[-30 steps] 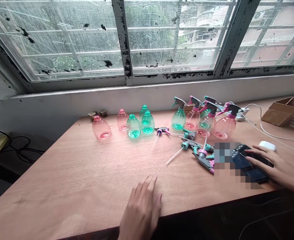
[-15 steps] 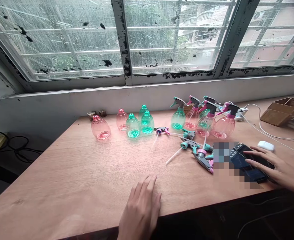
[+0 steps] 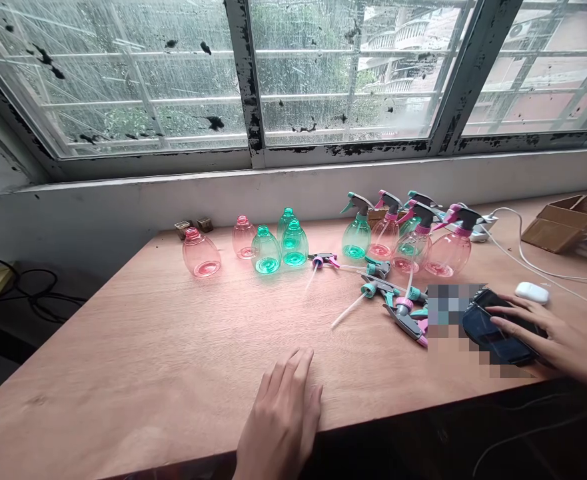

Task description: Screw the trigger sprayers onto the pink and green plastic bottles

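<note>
Dark device (image 3: 490, 333) lies under the slightly spread fingers of my right hand (image 3: 553, 337), whose grip I cannot tell, while my left hand (image 3: 280, 410) rests, fingers nearly together, spray heads (image 3: 406, 321) beyond them: seemingly a pause, any lift calling for curled fingers.

A plain indoor workspace: wooden table (image 3: 148, 360) below barred, flaking windows (image 3: 298, 80).
</note>
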`<act>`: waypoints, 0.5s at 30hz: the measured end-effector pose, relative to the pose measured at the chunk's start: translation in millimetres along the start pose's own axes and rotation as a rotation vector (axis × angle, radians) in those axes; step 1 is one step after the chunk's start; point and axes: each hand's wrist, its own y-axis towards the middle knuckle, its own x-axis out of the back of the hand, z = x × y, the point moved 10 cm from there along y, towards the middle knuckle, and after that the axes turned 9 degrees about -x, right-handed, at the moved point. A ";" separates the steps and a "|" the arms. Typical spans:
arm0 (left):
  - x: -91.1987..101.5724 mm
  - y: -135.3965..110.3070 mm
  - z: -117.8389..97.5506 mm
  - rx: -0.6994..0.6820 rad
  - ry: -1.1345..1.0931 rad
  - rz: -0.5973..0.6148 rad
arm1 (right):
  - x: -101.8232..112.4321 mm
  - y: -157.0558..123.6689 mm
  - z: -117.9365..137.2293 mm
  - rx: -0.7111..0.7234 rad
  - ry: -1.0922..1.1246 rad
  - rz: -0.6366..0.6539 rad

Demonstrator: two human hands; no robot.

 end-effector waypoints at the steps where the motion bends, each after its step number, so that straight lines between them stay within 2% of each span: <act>1: 0.5 -0.1 0.0 0.002 -0.001 -0.004 | 1.6 -0.9 3.1 0.013 -0.014 -0.003; 11: 1.2 1.1 0.0 0.002 0.008 -0.004 | 6.0 -8.6 16.0 0.061 -0.061 0.077; 15: 1.6 0.2 -0.1 -0.003 0.011 -0.003 | 6.9 -7.7 12.4 0.059 -0.055 0.051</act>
